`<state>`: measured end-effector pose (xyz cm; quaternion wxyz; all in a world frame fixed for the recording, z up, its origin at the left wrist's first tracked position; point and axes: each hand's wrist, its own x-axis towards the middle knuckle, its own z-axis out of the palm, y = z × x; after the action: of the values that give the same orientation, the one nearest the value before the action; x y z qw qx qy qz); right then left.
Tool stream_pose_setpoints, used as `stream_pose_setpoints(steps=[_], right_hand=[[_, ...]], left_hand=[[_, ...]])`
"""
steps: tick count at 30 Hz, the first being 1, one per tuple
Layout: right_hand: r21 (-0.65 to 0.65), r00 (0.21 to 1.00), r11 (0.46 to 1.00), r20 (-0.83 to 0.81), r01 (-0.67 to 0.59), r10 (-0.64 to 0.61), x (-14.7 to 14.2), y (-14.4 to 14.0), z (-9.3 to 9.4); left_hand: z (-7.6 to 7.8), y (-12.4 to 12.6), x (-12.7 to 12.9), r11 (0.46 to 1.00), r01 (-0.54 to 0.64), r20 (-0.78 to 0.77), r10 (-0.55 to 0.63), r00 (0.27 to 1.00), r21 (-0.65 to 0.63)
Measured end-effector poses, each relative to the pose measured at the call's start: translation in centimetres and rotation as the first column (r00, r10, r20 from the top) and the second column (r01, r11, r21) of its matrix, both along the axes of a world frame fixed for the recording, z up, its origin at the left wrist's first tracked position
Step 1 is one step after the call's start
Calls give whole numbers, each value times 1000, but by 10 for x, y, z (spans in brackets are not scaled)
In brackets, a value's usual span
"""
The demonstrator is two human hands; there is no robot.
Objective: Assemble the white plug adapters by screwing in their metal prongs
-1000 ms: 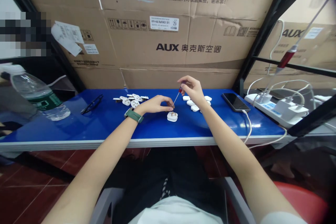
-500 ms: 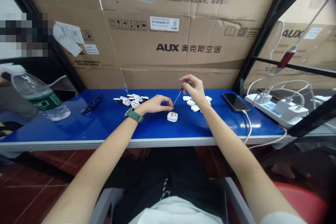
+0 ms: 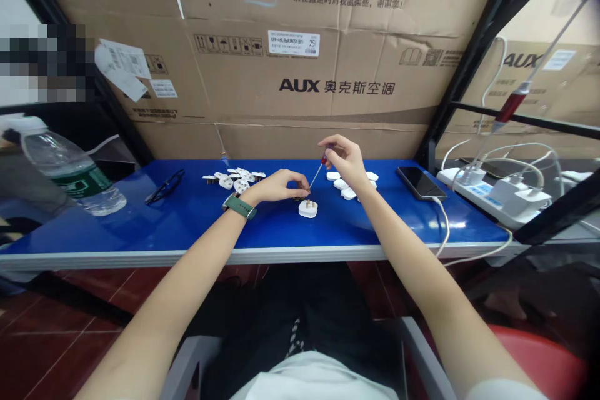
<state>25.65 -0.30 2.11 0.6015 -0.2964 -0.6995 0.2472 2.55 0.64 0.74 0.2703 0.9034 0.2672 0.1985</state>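
Head view shows the right hand (image 3: pixel 345 159) holding a small red-handled screwdriver (image 3: pixel 318 170) in closed fingers, tip slanted down toward the left hand (image 3: pixel 279 186). That hand's fingers pinch something too small to make out, just above a white plug (image 3: pixel 308 207) lying on the blue bench (image 3: pixel 187 219). More plug parts (image 3: pixel 234 179) lie behind the left wrist, others (image 3: pixel 344 186) beside the right hand.

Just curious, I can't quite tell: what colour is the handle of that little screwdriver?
Red. The screwdriver in the right hand shows it best in the head view.
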Motion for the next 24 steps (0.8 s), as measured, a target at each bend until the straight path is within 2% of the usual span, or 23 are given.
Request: stream_pose_setpoints(steps=[24], right_hand=[[10, 1000, 1000, 6, 14, -14, 0, -2, 2]], left_hand=[[1, 0, 0, 1000, -11, 14, 11, 1000, -27]])
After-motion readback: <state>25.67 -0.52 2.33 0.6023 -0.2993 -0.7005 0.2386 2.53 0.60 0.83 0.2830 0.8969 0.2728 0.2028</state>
